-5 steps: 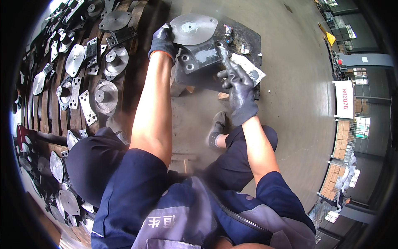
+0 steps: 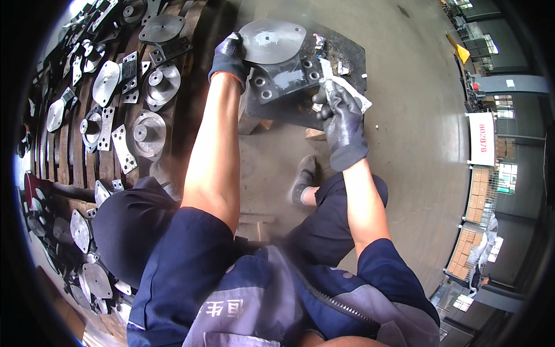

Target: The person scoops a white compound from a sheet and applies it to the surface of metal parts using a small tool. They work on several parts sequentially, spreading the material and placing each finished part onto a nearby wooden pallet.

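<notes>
On the concrete floor [image 2: 404, 150], a person crouches over a dark low work block [image 2: 341, 55] with a black metal bracket [image 2: 289, 78] set on it. A round grey steel flange plate [image 2: 272, 39] forms the far end of that bracket and overhangs the block's far left corner.

Left hand [image 2: 230, 58]: gloved, fingers curled over the left rim of the flange plate, gripping it. Compared with the frame a moment earlier, this grip sits in the same spot; no shift that I can make out.

Right hand [image 2: 341, 118]: gloved, closed around a slim grey-white stick-like tool [image 2: 325, 72], tip pointing at the bracket's right edge near the bolt holes. Since the earlier frame the hand looks almost unmoved, perhaps nudged slightly along that edge; too small a change to be sure. Under the hand lies a white rag or paper [image 2: 359, 98], at the block's near right edge.

Reading: the part is being steadied by one hand and worked by the other; nothing has been lifted or set down between the two frames.

Left side: wooden pallets [image 2: 191, 34] loaded with similar machined pieces, among them hubbed flanges [image 2: 149, 132] and flat plates [image 2: 106, 82]. One dark shoe [image 2: 303, 179] shows beside the block's near edge. Far right, well apart, a warehouse bay with stacked cartons [image 2: 471, 231].
</notes>
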A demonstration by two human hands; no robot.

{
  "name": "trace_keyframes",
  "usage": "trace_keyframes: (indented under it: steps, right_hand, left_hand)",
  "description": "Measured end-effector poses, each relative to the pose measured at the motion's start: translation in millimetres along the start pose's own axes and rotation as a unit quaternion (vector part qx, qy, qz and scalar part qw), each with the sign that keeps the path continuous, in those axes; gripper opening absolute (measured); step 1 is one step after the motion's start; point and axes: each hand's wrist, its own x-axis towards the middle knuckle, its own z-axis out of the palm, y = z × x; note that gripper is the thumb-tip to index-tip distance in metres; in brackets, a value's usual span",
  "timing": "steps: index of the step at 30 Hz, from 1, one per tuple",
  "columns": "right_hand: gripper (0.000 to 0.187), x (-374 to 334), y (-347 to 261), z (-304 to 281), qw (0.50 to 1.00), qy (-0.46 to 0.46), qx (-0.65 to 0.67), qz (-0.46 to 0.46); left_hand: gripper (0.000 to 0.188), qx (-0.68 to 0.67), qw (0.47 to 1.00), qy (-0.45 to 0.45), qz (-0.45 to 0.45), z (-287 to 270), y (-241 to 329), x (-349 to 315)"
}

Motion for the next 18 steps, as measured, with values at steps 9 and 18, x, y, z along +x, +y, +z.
trace_keyframes:
  steps: [9, 18]
  right_hand:
    - [0.033, 31, -26, -24, 0.997, -0.023, 0.049, -0.059]
    - [0.025, 102, -9, -15, 0.998, -0.044, 0.015, -0.031]
  left_hand:
    - [0.038, 0.071, 0.997, -0.034, 0.019, 3, -1, -23]
    - [0.039, 0.310, 0.905, -0.223, 0.190, -22, 16, -35]
